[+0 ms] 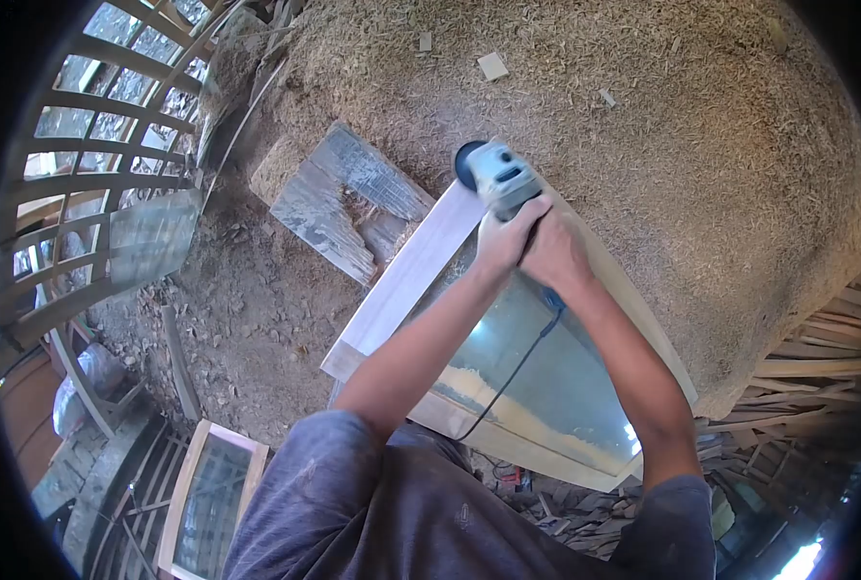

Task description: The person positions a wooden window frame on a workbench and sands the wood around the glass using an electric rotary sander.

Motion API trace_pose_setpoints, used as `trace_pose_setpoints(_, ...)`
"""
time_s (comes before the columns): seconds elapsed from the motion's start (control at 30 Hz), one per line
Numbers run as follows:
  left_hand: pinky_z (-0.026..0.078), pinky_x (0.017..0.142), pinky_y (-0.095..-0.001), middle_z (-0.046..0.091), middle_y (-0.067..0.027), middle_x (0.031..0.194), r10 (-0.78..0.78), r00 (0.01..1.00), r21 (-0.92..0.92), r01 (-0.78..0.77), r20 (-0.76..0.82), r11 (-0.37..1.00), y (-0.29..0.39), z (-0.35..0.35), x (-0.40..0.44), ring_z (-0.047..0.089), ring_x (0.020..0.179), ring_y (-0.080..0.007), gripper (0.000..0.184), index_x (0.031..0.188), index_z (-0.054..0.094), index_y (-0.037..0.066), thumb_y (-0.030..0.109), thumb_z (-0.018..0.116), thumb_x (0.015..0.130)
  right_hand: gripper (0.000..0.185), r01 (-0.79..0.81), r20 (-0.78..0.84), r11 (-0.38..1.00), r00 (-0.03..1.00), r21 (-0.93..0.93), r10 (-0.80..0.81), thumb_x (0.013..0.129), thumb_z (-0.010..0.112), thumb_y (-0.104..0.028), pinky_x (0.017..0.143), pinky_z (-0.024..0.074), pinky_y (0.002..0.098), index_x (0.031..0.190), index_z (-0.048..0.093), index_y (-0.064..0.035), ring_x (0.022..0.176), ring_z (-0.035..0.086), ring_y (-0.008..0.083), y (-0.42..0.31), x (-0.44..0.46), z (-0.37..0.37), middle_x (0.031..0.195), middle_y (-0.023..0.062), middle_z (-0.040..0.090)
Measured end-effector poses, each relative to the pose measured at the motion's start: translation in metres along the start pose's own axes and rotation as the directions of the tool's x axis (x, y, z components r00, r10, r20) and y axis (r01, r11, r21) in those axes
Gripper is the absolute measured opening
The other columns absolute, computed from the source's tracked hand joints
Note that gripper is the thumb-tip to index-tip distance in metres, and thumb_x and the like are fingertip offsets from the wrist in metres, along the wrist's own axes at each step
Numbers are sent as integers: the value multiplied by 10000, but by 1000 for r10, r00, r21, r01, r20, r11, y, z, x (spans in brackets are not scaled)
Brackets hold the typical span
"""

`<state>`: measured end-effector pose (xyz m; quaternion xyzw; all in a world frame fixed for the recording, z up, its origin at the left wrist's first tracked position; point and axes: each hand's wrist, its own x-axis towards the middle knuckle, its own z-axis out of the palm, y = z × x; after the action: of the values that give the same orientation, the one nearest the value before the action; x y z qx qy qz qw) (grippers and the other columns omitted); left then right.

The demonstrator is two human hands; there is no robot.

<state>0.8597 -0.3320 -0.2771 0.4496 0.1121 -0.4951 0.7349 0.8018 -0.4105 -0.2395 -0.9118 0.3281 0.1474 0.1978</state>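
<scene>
Wrapping around the rear of the angle grinder [505, 178], the left hand [501, 239] and the right hand [556, 249] sit side by side with their fingers curled in; much of each finger is hidden, so how tightly they squeeze cannot be told. The tool is at the far corner of a pale wooden frame [426, 261], its dark disc [467, 166] just over the edge; whether the disc touches the wood is unclear.

The grinder looks hard-shelled and probably rather heavy toward its head, so a two-handed hold on the narrow body suits it, with fingers kept well behind the disc. Its power cord [513, 377] is flexible and trails across the glass pane [537, 353], where it might snag or drag.

The frame seems stiff and is likely best held by its wooden rails; the pane inside appears smooth, probably slippery and fragile, a poor place to press.
</scene>
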Motion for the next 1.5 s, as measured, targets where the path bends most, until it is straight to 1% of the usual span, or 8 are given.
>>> trace_pose_setpoints(0.33,504,944,-330,696,-43,1122,-151,915,268,49,373,962,-55,24,-14,638,1032,-149,479,1187,690,56,366,803,839,572,-325,-105,914,928,244,358,775,770,-330,879,522,546,1213,588,-11,1053,647,471,17,-72,-9,1081,307,680)
trace_pose_setpoints(0.47,505,945,-336,695,-44,1137,-213,922,381,80,324,921,-52,25,-19,640,1034,-152,505,1197,685,55,392,799,839,584,-338,-199,881,888,331,415,779,769,-338,864,527,546,1228,586,-12,1043,648,480,25,-82,8,1078,308,680)
trace_pose_setpoints(0.83,520,872,-322,702,-50,1062,-231,958,280,179,168,943,30,-19,0,652,953,-151,471,1158,690,69,418,774,852,418,-282,11,944,959,172,284,808,711,-305,806,541,569,1039,624,33,915,664,516,-34,-17,2,900,310,699)
trace_pose_setpoints(0.97,494,947,-335,687,-60,1145,-80,975,365,-1,206,931,-18,-3,-9,630,1040,-173,524,1195,689,76,426,793,819,445,-348,-44,916,931,201,363,807,713,-303,794,538,551,1090,600,21,935,671,493,-13,-49,-3,946,304,698)
trace_pose_setpoints(1.03,471,1010,-329,696,-30,1181,-264,928,329,171,264,929,-19,5,-9,628,1114,-168,398,1243,680,79,277,777,912,453,-389,-76,886,905,252,419,805,720,-310,795,537,550,1100,598,11,936,672,491,-11,-55,-3,949,299,700)
trace_pose_setpoints(1.1,484,967,-351,688,-66,1142,-135,972,338,64,190,939,-14,-2,-14,627,1052,-183,548,1201,690,71,432,801,804,468,-309,-119,919,931,246,345,804,724,-333,801,536,551,1097,600,10,940,672,490,-15,-52,-2,948,291,704)
trace_pose_setpoints(1.3,520,843,-330,696,-37,1032,-142,965,239,89,218,967,26,-27,12,644,930,-144,417,1112,697,77,403,763,860,455,-305,-17,935,950,179,313,829,695,-297,819,527,578,1126,535,9,970,649,518,-51,-12,-4,961,329,688)
trace_pose_setpoints(1.5,518,849,-314,694,-36,1046,-215,932,300,124,290,946,-5,-4,-13,636,934,-132,439,1120,699,65,386,789,834,448,-369,-161,876,888,310,431,795,731,-315,751,538,560,1073,571,-3,871,682,475,-26,-61,6,884,280,702)
